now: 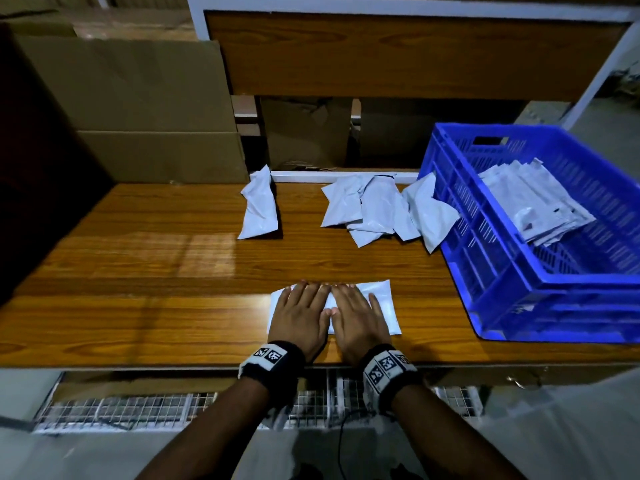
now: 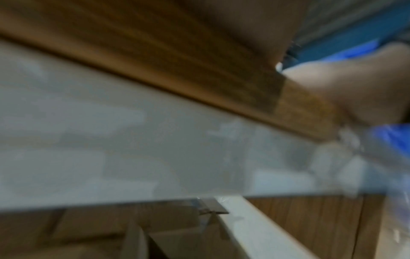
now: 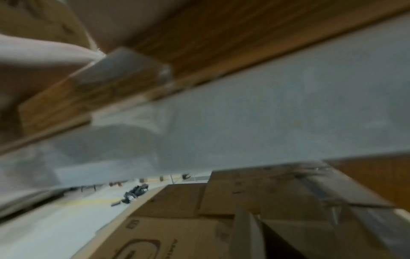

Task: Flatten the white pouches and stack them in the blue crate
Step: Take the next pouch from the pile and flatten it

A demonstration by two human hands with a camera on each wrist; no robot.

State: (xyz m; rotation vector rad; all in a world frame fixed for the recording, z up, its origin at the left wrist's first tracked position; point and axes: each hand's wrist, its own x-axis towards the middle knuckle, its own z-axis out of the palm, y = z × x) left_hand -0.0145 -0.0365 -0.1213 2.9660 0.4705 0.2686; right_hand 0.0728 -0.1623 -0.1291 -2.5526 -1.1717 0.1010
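A white pouch lies flat near the front edge of the wooden table. Both hands press on it side by side with straight fingers: my left hand covers its left half, my right hand its middle. One crumpled pouch lies alone further back. A loose heap of several crumpled pouches sits to its right, touching the blue crate. Inside the crate rests a stack of flattened pouches. Both wrist views are blurred and show no fingers clearly.
Cardboard boxes stand behind the table on the left. A wooden shelf board in a white frame rises at the back. A wire mesh rack sits below the table's front edge. The crate fills the table's right end.
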